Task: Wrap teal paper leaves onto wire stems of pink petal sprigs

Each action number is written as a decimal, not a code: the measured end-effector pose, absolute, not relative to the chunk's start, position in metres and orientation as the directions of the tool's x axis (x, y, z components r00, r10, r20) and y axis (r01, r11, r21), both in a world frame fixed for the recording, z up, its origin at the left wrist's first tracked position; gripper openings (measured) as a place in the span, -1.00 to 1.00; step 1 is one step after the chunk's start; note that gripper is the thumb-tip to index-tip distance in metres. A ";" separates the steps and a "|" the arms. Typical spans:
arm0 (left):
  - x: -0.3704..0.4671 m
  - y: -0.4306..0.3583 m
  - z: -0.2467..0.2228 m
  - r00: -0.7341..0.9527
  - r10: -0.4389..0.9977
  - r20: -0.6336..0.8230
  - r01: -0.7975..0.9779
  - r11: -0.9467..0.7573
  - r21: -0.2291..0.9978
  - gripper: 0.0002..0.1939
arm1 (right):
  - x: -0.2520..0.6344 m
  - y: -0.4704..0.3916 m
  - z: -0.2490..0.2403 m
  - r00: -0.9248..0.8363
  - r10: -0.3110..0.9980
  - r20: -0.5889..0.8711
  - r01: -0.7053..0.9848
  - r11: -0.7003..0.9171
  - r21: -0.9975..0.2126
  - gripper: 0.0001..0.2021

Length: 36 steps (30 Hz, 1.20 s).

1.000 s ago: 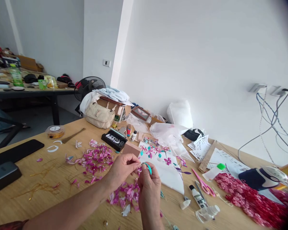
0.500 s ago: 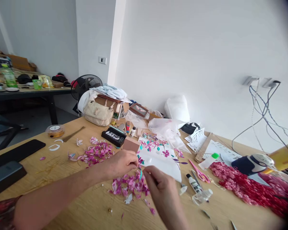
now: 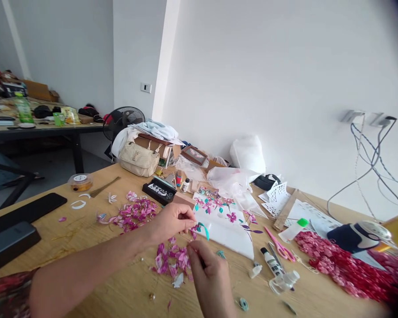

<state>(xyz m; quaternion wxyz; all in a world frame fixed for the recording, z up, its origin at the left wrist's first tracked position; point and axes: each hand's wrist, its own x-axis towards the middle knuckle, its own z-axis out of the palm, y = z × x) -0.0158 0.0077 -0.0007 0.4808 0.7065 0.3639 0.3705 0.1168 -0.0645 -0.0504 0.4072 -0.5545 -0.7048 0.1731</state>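
My left hand (image 3: 175,221) is closed in a pinch, reaching in from the left. A narrow teal strip (image 3: 204,230) curls out from its fingertips over a white sheet (image 3: 219,232). Just below it, my right hand (image 3: 208,271) is also pinched. Whatever is between those fingers is too thin to make out. Loose pink-purple petals (image 3: 167,260) lie on the table under and left of my right hand. A bigger heap of petals (image 3: 135,212) is beyond my left forearm. Magenta flowers with teal leaves (image 3: 231,217) rest on the white sheet.
To the right lie pink scissors (image 3: 280,245), a small glue bottle (image 3: 270,260), a green-capped bottle (image 3: 295,229) and strings of red-pink flowers (image 3: 345,269). A black box (image 3: 159,190) and a beige bag (image 3: 139,159) stand farther back. A small teal coil (image 3: 243,304) lies near the front.
My right hand has moved left and down, a little away from the left fingertips. The teal strip now curves to the right of my left hand instead of hanging down. The view has shifted slightly.
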 end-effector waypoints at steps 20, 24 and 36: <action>-0.019 0.004 0.003 0.522 0.850 0.071 -0.009 -0.078 0.997 -0.92 | 0.121 -0.060 -0.052 0.014 0.936 0.353 0.523 0.294 -0.800 -0.71; -0.018 0.008 0.003 0.482 0.835 0.265 0.262 -0.426 0.866 -0.88 | 0.121 -0.083 -0.038 -0.099 0.876 0.472 0.751 0.377 -0.542 -0.74; -0.027 -0.005 0.012 0.673 0.737 0.062 0.041 -0.121 0.992 -0.82 | 0.154 -0.037 -0.026 0.062 0.934 0.351 0.395 0.300 -0.868 -0.78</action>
